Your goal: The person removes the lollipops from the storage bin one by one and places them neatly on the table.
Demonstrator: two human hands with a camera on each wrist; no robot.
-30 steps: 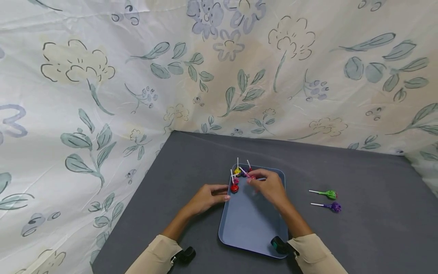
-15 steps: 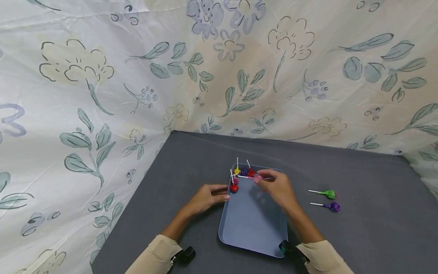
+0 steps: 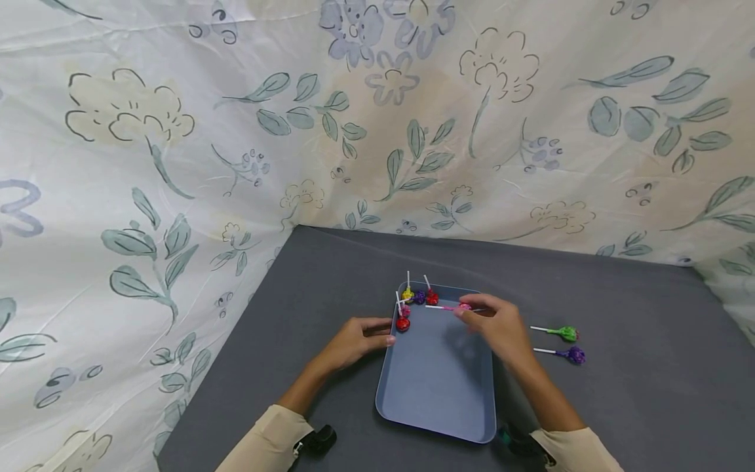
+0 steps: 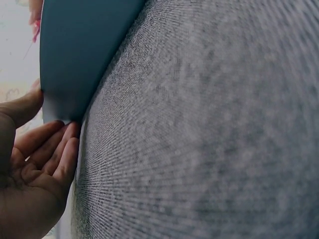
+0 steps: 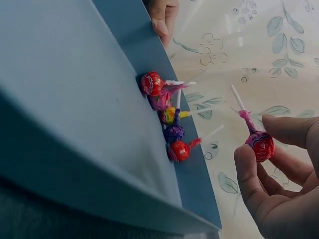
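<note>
My right hand (image 3: 498, 324) pinches a pink-and-red lollipop (image 5: 261, 145) by its wrapped head between thumb and fingertips, above the right part of a blue-grey tray (image 3: 436, 380). The lollipop's white stick points left in the head view. Along the tray's far left corner lie a red lollipop (image 3: 403, 324), a pink lollipop (image 3: 405, 311), a yellow lollipop (image 3: 407, 295), a purple lollipop (image 3: 419, 297) and another red lollipop (image 3: 432, 299), sticks leaning over the rim. My left hand (image 3: 354, 344) touches the tray's left side, fingers loosely extended (image 4: 64, 157), thumb near the rim.
To the right of the tray, a green lollipop (image 3: 567, 334) and a purple lollipop (image 3: 575, 355) lie on the dark grey cloth (image 3: 637, 367), sticks to the left. A floral curtain (image 3: 377, 164) stands behind and at the left.
My right hand has moved rightward with the pink-and-red lollipop, away from the far left corner, and the lollipop's stick has turned to lie nearly level. My left hand has stayed at the tray.
</note>
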